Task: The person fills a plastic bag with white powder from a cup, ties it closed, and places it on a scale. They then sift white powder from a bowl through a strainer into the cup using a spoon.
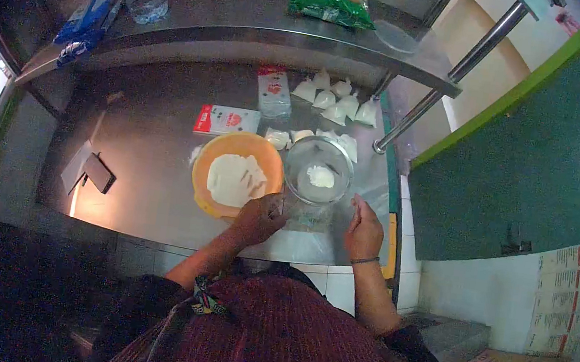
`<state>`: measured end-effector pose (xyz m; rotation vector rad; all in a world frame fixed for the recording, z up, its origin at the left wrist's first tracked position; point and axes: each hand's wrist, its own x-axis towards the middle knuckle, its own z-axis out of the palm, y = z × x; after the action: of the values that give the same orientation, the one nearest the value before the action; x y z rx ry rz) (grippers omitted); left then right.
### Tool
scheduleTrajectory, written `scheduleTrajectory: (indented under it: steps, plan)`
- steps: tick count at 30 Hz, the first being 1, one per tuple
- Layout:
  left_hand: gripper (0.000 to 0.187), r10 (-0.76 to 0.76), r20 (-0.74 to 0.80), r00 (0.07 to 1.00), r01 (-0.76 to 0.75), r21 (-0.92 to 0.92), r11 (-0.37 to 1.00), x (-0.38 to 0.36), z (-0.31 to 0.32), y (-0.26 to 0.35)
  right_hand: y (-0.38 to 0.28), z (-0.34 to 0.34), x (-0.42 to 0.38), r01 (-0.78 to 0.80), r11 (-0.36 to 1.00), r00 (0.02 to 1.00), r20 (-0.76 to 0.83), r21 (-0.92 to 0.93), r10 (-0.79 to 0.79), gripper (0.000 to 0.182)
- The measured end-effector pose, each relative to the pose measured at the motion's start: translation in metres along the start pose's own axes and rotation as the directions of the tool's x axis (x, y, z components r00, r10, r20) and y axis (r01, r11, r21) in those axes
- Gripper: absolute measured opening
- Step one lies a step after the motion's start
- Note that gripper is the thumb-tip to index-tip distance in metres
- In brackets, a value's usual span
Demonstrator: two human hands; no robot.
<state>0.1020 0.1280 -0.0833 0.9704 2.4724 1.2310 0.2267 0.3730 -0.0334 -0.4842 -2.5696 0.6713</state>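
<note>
An orange bowl (202,169) holding white powder (231,179) rests on the metal table. To its right stands a clear round bowl (291,185) with a small heap of white powder (320,177) in it. My left hand (261,219) is at the orange bowl's lower right rim, its fingers curled; whatever they hold is hidden. Just right of the clear bowl, my right hand (364,232) is raised with thumb and fingers drawn together. Anything between them is too small to make out.
Tied bags of white powder (344,106) stand at the back right, near a red-and-white pack (227,121) and a second pack (274,91). A metal shelf (250,35) overhangs the back, carrying a green bag (333,0). A dark phone-like object (99,173) lies left.
</note>
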Motion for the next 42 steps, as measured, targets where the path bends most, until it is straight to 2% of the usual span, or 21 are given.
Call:
scheduleTrajectory:
  steps: [1,3,4,7,9,12,13,15,18,20,23,25,27,28,30,31,33,35,36,38,42]
  plan:
    - [0.058,-0.006,-0.002,1.0,0.006,0.01,1.0,-0.001,0.002,-0.003,0.002,0.0,0.001,0.022,1.0,1.0,-0.013,0.021,-0.022,0.033]
    - [0.056,0.148,-0.057,0.987,-0.145,0.055,0.988,-0.002,0.006,-0.007,0.008,0.003,0.003,0.043,0.998,0.999,-0.027,0.05,-0.041,0.033]
    - [0.056,0.145,-0.054,0.988,-0.142,0.062,0.988,-0.002,0.009,-0.009,0.011,0.005,0.004,0.045,0.999,0.999,0.014,0.028,-0.045,0.033]
    - [0.051,0.056,-0.023,0.998,-0.053,0.083,0.995,-0.005,-0.001,0.021,0.016,0.01,-0.002,0.026,0.999,0.996,0.082,0.027,-0.028,0.033]
    - [0.046,-0.144,0.03,0.989,0.145,-0.036,0.989,-0.005,-0.01,0.045,0.014,0.01,0.0,0.016,0.999,0.995,0.097,0.047,-0.021,0.032]
    - [0.044,-0.191,0.058,0.98,0.197,-0.135,0.971,-0.004,-0.013,0.065,0.011,0.005,-0.003,0.054,0.998,0.997,0.057,0.031,-0.056,0.033]
    - [0.044,-0.188,0.056,0.98,0.194,-0.128,0.973,-0.004,-0.008,0.056,0.012,0.005,-0.007,0.074,0.997,0.993,0.093,0.016,-0.076,0.033]
    - [0.05,-0.018,-0.015,1.0,0.019,0.079,0.997,-0.001,0.003,0.035,0.013,0.008,-0.009,0.094,0.996,0.988,0.126,0.009,-0.094,0.032]
    - [0.045,-0.108,-0.043,0.993,0.11,0.051,0.993,-0.004,0.007,0.039,0.022,0.015,-0.01,0.055,0.998,0.989,0.137,-0.014,-0.053,0.031]
    - [0.045,-0.092,-0.056,0.994,0.094,0.036,0.995,-0.007,0.007,0.046,0.03,0.015,-0.003,0.104,0.993,0.993,0.051,-0.047,-0.102,0.031]
    - [0.046,-0.097,-0.062,0.993,0.097,0.001,0.995,-0.01,0.005,0.055,0.028,0.006,0.008,0.06,0.998,0.998,0.027,-0.017,-0.06,0.029]
    - [0.046,-0.119,-0.052,0.991,0.119,-0.017,0.993,-0.012,0.006,0.057,0.039,0.013,0.008,0.063,0.998,0.997,0.036,-0.018,-0.062,0.029]
    - [0.045,-0.02,-0.105,0.994,0.027,0.062,0.998,-0.013,0.01,0.058,0.042,0.017,0.005,0.065,0.998,0.997,0.044,-0.02,-0.065,0.028]
    - [0.045,-0.024,-0.103,0.994,0.03,0.065,0.997,-0.014,0.011,0.059,0.043,0.018,0.002,0.077,0.997,0.993,0.094,-0.03,-0.074,0.029]
    - [0.044,-0.128,-0.041,0.991,0.13,0.028,0.991,-0.015,0.009,0.06,0.04,0.018,-0.005,0.084,0.996,0.987,0.139,-0.031,-0.079,0.03]
    - [0.044,-0.124,-0.038,0.991,0.126,0.04,0.991,-0.015,0.008,0.062,0.038,0.016,-0.01,0.128,0.991,0.984,0.125,-0.029,-0.124,0.031]
    - [0.045,-0.004,-0.132,0.991,0.003,-0.01,1.0,-0.017,0.009,0.064,0.036,0.017,-0.015,0.17,0.985,0.981,0.099,-0.02,-0.167,0.032]
    - [0.046,-0.048,-0.11,0.993,0.049,0.007,0.999,-0.018,0.009,0.061,0.038,0.023,-0.019,0.234,0.972,0.972,-0.002,0.009,-0.234,0.038]
    - [0.046,-0.099,-0.092,0.991,0.101,0.015,0.995,-0.019,0.01,0.057,0.039,0.024,-0.02,0.231,0.973,0.973,-0.009,0.013,-0.23,0.038]
    - [0.047,-0.083,-0.114,0.99,0.087,0.029,0.996,-0.02,0.014,0.049,0.039,0.025,-0.021,0.276,0.961,0.961,0.032,0.018,-0.276,0.039]
    - [0.051,-0.108,-0.101,0.989,0.112,0.037,0.993,-0.021,0.016,0.043,0.043,0.028,-0.012,0.153,0.987,0.983,0.11,-0.054,-0.146,0.034]
